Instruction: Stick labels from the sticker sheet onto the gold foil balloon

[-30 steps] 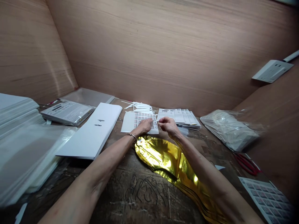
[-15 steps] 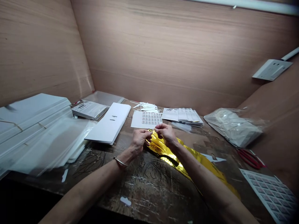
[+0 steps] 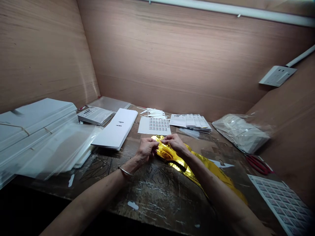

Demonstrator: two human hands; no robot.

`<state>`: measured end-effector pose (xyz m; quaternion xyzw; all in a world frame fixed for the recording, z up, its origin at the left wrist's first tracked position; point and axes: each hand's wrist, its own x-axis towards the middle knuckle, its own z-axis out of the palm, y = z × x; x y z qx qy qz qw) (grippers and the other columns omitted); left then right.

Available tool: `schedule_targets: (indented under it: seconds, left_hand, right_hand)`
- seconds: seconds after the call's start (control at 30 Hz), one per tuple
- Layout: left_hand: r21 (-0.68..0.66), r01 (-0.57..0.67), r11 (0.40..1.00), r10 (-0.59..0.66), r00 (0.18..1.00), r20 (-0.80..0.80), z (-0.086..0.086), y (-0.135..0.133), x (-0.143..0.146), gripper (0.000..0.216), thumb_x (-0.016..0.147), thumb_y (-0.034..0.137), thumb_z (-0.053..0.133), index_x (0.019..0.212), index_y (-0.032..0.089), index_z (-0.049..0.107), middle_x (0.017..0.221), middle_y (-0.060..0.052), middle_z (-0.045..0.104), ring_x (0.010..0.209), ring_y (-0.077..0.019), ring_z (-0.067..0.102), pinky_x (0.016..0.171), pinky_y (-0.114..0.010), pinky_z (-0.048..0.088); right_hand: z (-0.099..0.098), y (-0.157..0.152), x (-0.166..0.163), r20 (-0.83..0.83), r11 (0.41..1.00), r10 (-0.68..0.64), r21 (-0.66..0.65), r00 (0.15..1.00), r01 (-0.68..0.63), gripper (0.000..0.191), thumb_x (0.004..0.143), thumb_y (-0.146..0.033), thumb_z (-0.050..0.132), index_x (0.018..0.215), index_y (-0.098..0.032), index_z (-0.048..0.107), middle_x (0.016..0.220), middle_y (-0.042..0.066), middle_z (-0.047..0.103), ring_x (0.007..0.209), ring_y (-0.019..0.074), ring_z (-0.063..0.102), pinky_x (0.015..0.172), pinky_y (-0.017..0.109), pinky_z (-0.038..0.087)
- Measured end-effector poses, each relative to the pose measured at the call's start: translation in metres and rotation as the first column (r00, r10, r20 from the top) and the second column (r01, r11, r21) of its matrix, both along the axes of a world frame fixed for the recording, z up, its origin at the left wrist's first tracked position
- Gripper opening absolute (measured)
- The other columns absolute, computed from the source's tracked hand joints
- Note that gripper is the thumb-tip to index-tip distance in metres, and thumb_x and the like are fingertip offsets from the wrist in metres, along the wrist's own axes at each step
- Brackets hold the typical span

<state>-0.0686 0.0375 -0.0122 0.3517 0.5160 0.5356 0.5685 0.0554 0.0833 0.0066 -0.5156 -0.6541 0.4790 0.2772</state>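
A long, flat piece of shiny gold foil lies on the table, running from the middle toward the lower right under my right forearm. At its far end, my left hand is closed in a pinch at the foil's edge. My right hand pinches the same end from the other side, fingertips close to the left ones. Anything small between the fingertips is too tiny to make out. A dark curved strip or gap shows along the foil's near side.
Left are stacked white sheets, clear plastic sleeves and a white card stack. Behind my hands lie a sticker sheet, white strips and printed cards. Right are a plastic-wrapped bundle, red-handled scissors and another sticker sheet.
My right hand has dropped slightly toward the table, and more of the foil's far end shows above the fingers. Both hands keep pinching. The camera view has tilted and shifted a little.
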Motion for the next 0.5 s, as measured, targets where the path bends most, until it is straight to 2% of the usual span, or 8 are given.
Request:
schedule_targets:
  seconds: [0.1, 0.17, 0.27, 0.4, 0.5]
  left_hand:
    - [-0.036, -0.026, 0.999, 0.023, 0.995, -0.092, 0.001, -0.002, -0.003, 0.021, 0.057, 0.028, 0.056, 0.05, 0.011, 0.047, 0.04, 0.002, 0.048, 0.027, -0.0048, 0.036, 0.025, -0.016, 0.019]
    - [-0.044, -0.125, 0.991, 0.115, 0.976, -0.182, 0.001, -0.005, -0.009, 0.027, 0.063, 0.035, 0.052, 0.049, 0.011, 0.046, 0.037, 0.002, 0.046, 0.025, -0.0035, 0.032, 0.025, -0.015, 0.017]
    - [-0.017, -0.237, 0.971, 0.22, 0.927, -0.304, 0.0, -0.008, -0.021, 0.026, 0.067, 0.034, 0.046, 0.054, 0.011, 0.049, 0.037, 0.003, 0.045, 0.025, -0.0028, 0.032, 0.027, -0.015, 0.019]
    - [0.007, -0.172, 0.985, 0.16, 0.895, -0.416, -0.008, -0.009, -0.029, 0.025, 0.066, 0.033, 0.046, 0.055, 0.012, 0.051, 0.04, 0.002, 0.047, 0.027, -0.0033, 0.034, 0.028, -0.015, 0.022]
    - [0.011, -0.131, 0.991, 0.12, 0.868, -0.482, -0.016, -0.008, -0.027, 0.026, 0.066, 0.033, 0.045, 0.051, 0.012, 0.05, 0.04, 0.002, 0.047, 0.028, -0.0043, 0.036, 0.03, -0.015, 0.025]
  right_hand:
    - [-0.005, 0.005, 0.0, 0.139, 0.996, -0.027, 0.093, 0.99, 0.014, 0.018, 0.053, -0.029, 0.056, 0.05, -0.011, 0.053, 0.045, -0.003, 0.042, 0.047, 0.0068, 0.035, 0.047, 0.021, 0.025]
    - [-0.008, 0.012, 0.0, 0.199, 0.99, -0.069, 0.133, 0.978, 0.043, 0.017, 0.054, -0.028, 0.054, 0.051, -0.011, 0.054, 0.047, -0.002, 0.045, 0.049, 0.0079, 0.038, 0.047, 0.021, 0.026]
    - [-0.011, 0.022, 0.001, 0.235, 0.988, -0.117, 0.125, 0.965, 0.09, 0.016, 0.055, -0.027, 0.054, 0.051, -0.011, 0.055, 0.048, -0.001, 0.047, 0.051, 0.0096, 0.042, 0.048, 0.021, 0.028]
    - [-0.018, 0.032, -0.003, 0.314, 0.994, -0.108, 0.061, 0.943, 0.093, 0.014, 0.053, -0.024, 0.055, 0.05, -0.01, 0.056, 0.049, 0.001, 0.05, 0.052, 0.011, 0.045, 0.049, 0.021, 0.03]
    - [-0.025, 0.035, -0.007, 0.406, 0.992, -0.12, 0.081, 0.906, 0.095, 0.016, 0.054, -0.026, 0.055, 0.053, -0.011, 0.058, 0.051, 0.002, 0.051, 0.053, 0.0118, 0.046, 0.048, 0.022, 0.029]
